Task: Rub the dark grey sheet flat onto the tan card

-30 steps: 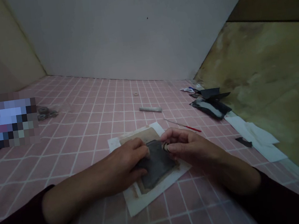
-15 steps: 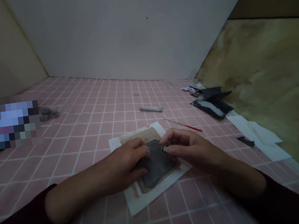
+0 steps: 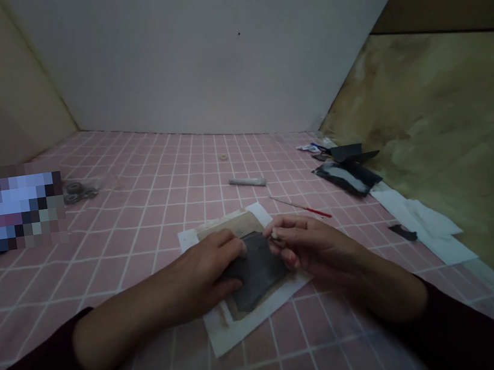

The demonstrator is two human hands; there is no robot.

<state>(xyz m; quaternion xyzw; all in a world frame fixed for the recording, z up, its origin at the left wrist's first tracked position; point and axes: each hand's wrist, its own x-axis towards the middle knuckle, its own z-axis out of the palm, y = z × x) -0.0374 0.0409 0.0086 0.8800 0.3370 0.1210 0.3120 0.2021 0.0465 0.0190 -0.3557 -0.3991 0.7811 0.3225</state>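
A dark grey sheet that looks like sandpaper (image 3: 257, 278) lies on a worn tan and white backing of paper (image 3: 224, 339). My left hand (image 3: 212, 265) presses down on its left side, with thumb and forefinger apart and the other fingers partly hidden. Above the right edge of the sheet, my right hand (image 3: 313, 243) pinches a small ring (image 3: 275, 236) between thumb and fingertips. The ring is tilted and partly covered by the fingers.
Beyond the paper lie a grey tube (image 3: 247, 182), a thin red-handled tool (image 3: 318, 211) and a pale ring (image 3: 224, 156). Dark torn packaging (image 3: 348, 174) and white paper (image 3: 432, 230) are at right. Several grey rings (image 3: 75, 192) sit at left near a blurred-out screen (image 3: 17, 206).
My right hand has turned the small ring and shifted its fingers, so the lower fingertips now show beneath it. My left hand stays on the sheet.
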